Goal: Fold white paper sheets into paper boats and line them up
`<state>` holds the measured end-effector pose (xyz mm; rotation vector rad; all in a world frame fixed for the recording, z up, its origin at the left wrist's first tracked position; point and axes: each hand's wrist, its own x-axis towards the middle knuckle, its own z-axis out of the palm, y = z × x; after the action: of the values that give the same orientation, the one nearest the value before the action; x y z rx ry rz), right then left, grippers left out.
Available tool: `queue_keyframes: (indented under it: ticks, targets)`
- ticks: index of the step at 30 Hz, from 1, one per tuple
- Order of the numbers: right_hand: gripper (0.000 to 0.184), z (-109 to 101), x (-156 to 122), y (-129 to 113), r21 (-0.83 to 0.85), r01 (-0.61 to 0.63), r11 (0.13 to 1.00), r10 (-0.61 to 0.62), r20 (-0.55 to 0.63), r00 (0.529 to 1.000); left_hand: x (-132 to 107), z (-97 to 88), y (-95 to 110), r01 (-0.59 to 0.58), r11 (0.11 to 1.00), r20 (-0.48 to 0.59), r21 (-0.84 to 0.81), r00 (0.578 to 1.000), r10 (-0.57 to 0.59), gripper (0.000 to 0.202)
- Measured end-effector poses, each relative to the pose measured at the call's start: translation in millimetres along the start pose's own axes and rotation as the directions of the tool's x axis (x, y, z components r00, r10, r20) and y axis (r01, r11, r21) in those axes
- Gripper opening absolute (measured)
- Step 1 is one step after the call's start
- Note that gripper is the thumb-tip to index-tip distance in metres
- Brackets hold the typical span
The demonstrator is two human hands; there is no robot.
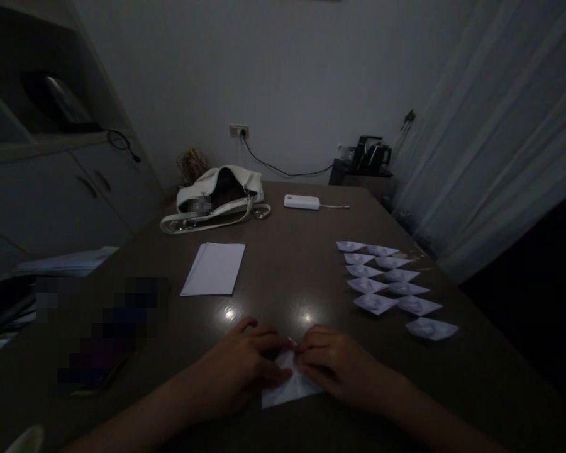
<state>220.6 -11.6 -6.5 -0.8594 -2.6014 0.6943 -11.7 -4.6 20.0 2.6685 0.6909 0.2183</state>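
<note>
Counter (283, 264), L to R: pixelated dark item (104, 340) by left edge, can't make it out. White bag (210, 184), at far left corner. Stack of white sheets (214, 270), in from left edge. Left hand (249, 358) holding left side of folded paper (292, 393), which sits mid near edge. White device (302, 202) with short cable (334, 206), near far edge. Right hand (339, 362) holding the paper's right side, fingertips near the left's. Paper boats (402, 275), two columns along right edge.
</note>
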Motion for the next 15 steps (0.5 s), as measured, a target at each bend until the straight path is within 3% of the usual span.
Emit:
queue_keyframes:
  ticks: [15]
  targets:
    - [0.018, 0.4, -0.2, 1.1, 0.108, -0.051, 0.993, 0.053, -0.01, 0.999, -0.1, -0.9, -0.3, -0.028, 0.999, -0.032, -0.042, 0.999, 0.027, 0.028]
